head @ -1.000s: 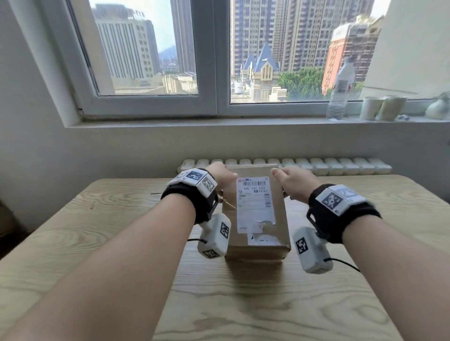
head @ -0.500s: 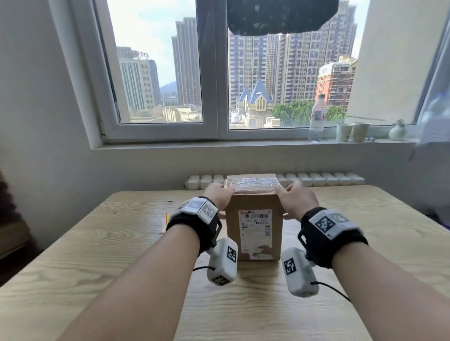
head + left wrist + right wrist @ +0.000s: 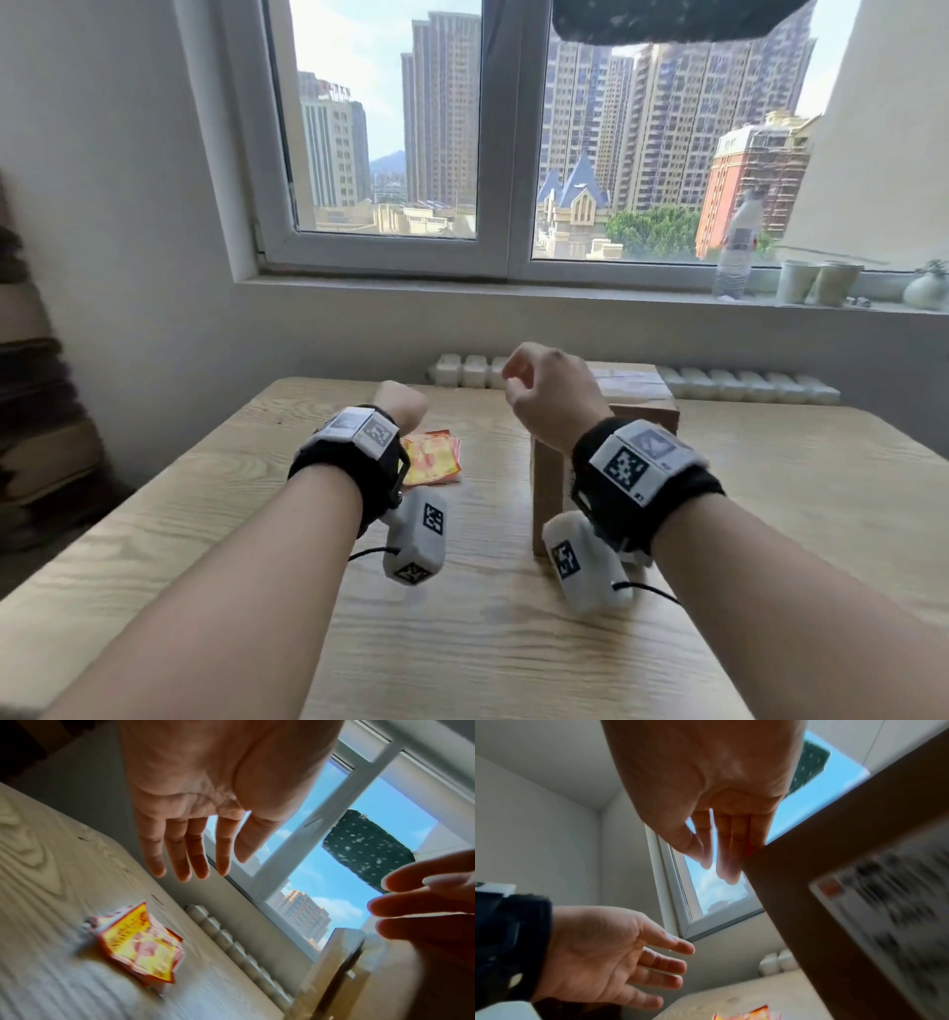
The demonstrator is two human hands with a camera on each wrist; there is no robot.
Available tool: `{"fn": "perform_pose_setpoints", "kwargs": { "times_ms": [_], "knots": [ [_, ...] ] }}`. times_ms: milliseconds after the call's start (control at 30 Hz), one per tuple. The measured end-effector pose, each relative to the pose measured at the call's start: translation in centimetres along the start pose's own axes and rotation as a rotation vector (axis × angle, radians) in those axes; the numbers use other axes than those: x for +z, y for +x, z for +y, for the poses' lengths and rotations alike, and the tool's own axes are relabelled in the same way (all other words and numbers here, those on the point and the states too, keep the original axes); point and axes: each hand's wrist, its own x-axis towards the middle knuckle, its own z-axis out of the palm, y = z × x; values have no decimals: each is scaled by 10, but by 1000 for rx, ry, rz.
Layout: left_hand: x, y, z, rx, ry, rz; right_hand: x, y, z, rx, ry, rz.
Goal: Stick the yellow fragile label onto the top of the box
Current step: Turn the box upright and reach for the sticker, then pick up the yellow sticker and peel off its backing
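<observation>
Cardboard, brown: box, stood upright on the worktop, right of centre, towards the far edge; largely hidden behind the right wrist in the head view.
Box top: clear tape and pale paper are seen across it; no yellow label is seen on it.
Box side: a white shipping label, blurred, is seen in the right wrist view.
Yellow fragile labels: a small loose stack, yellow with red-orange print, laid flat on the worktop left of the box and apart from it; the print is too blurred to be read.
Left hand: held above the worktop, just over the near left of the stack; fingers are spread and nearly straight, nothing is held, the stack is not touched.
Right hand: raised in front of the box's upper left corner; fingers are kept straight and close together, nothing is held; contact with the box edge cannot be told.
Worktop: pale wood grain, set against a white wall below a window.
Sill: a clear bottle and two pale cups are kept at its right end.
</observation>
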Motion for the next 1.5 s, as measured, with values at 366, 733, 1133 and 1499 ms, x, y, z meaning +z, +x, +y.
{"fn": "perform_pose_setpoints", "kwargs": {
  "times_ms": [366, 733, 1133, 1499],
  "knots": [
    [17, 77, -86, -175, -57, 32, 67, 27, -12, -58, -334, 85],
    [37, 92, -92, -197, 294, 29, 69, 32, -4, -74, -315, 92],
    [27, 89, -66, -189, -48, 115, 23, 18, 0, 111, -477, -52],
    [-1, -13, -23, 37, -421, 112, -16, -26, 36, 63, -152, 60]
  ]
}}
